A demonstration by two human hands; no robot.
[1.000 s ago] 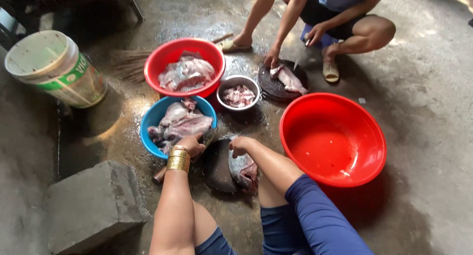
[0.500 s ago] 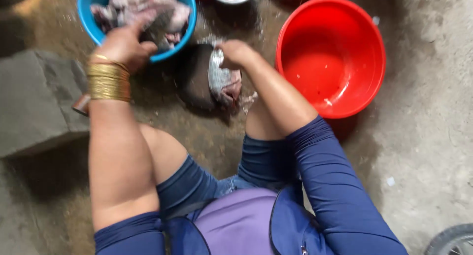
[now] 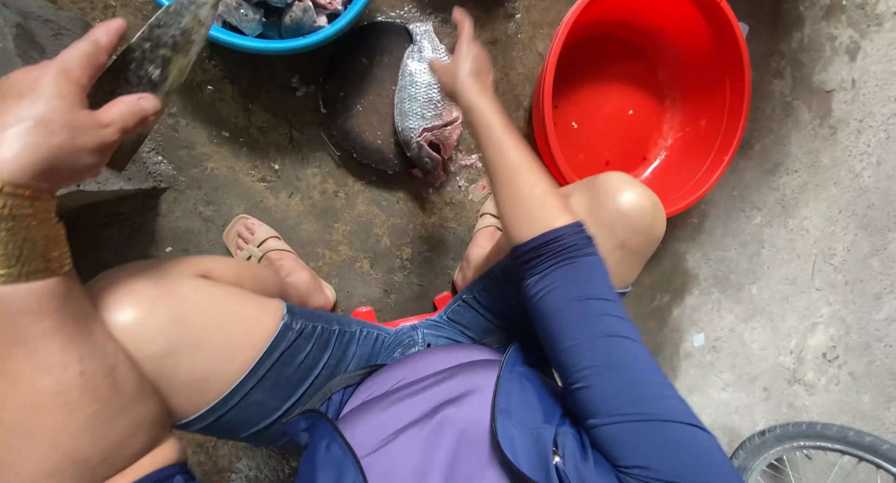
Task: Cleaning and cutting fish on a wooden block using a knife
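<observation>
L hand [image 3: 51,110] clamps dark grey whole fish [image 3: 154,58]; looks wet, slick, floppy, so grip mid-body. R hand [image 3: 464,65] open, apart, over silver gutted fish [image 3: 425,105].

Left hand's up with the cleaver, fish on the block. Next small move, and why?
Probably bring the cleaver down onto the fish. The left hand holds the blade raised, off to the side of the dark chopping block; the right hand rests at the fish's edge, steadying it. Fingers should likely stay clear of the cut line.
</observation>
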